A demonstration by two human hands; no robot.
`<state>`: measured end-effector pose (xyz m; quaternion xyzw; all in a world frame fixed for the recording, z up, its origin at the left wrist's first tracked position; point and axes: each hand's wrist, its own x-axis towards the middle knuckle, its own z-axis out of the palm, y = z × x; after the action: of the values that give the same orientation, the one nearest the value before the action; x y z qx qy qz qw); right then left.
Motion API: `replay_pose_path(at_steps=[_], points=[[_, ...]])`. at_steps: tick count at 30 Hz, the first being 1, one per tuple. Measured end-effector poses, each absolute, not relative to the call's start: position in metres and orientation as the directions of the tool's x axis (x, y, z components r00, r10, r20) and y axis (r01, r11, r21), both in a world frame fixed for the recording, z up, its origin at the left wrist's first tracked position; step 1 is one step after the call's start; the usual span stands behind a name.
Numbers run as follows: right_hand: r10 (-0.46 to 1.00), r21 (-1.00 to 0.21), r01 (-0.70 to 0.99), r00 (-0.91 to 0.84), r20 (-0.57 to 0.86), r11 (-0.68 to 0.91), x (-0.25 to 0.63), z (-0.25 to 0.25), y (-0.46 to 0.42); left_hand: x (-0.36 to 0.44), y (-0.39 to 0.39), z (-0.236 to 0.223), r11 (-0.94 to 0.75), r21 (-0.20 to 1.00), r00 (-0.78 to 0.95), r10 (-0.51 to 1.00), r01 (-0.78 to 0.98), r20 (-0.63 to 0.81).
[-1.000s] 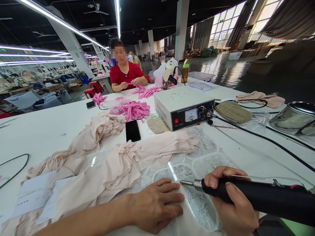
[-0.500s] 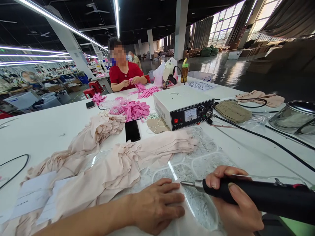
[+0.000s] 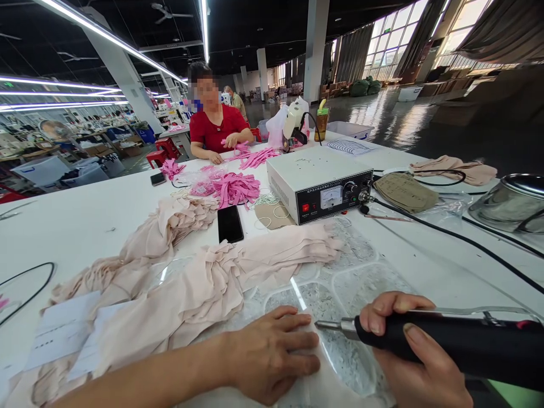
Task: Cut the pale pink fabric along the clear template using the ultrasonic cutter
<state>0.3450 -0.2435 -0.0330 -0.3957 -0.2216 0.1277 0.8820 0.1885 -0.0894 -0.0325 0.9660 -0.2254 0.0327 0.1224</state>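
My left hand (image 3: 276, 354) lies palm down, fingers stretched, pressing on a pale beige fabric piece (image 3: 329, 385) over a clear patterned mat (image 3: 361, 289). In my right hand (image 3: 429, 368) is a black ultrasonic handpiece (image 3: 471, 340), gripped around its barrel. Its pointed metal tip (image 3: 329, 325) is just right of my left fingertips, near the fabric's edge; whether it touches cannot be made out. Beyond my left hand, a stack of beige fabric pieces (image 3: 212, 283) lies across the mat. Printed paper slips (image 3: 63, 326) rest on the fabric at the left.
A white control box (image 3: 318, 175) with a dial stands mid-table, a black cable (image 3: 450, 235) running right from it. Nearby are a phone (image 3: 230, 224), pink strips (image 3: 238, 190), brown pattern pieces (image 3: 406, 192) and a metal container (image 3: 508, 204). Opposite, a person in red (image 3: 219, 127) handles pink strips.
The handpiece and my right hand have shifted slightly right and down, the tip drawing away from my left fingertips. My left hand stays put. The person opposite has lowered one hand to the table.
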Motion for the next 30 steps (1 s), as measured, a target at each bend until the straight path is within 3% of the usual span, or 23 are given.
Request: replay_pose_path(at_steps=[8,22,30], points=[[0.456,-0.766,-0.002,0.805,0.380,0.643,0.345,-0.037,-0.245,0.188,-0.089,-0.032,-0.864,0.202,0.887,-0.443,-0.461,0.131],[0.450,-0.748,-0.094,0.845,0.289,0.657,0.345,-0.039,-0.257,0.189,-0.087,-0.033,-0.857,0.233,0.888,-0.439,-0.459,0.137],[0.470,-0.752,-0.090,0.827,0.309,0.653,0.344,-0.040,-0.261,0.188,-0.086,-0.032,-0.848,0.256,0.886,-0.446,-0.464,0.129]])
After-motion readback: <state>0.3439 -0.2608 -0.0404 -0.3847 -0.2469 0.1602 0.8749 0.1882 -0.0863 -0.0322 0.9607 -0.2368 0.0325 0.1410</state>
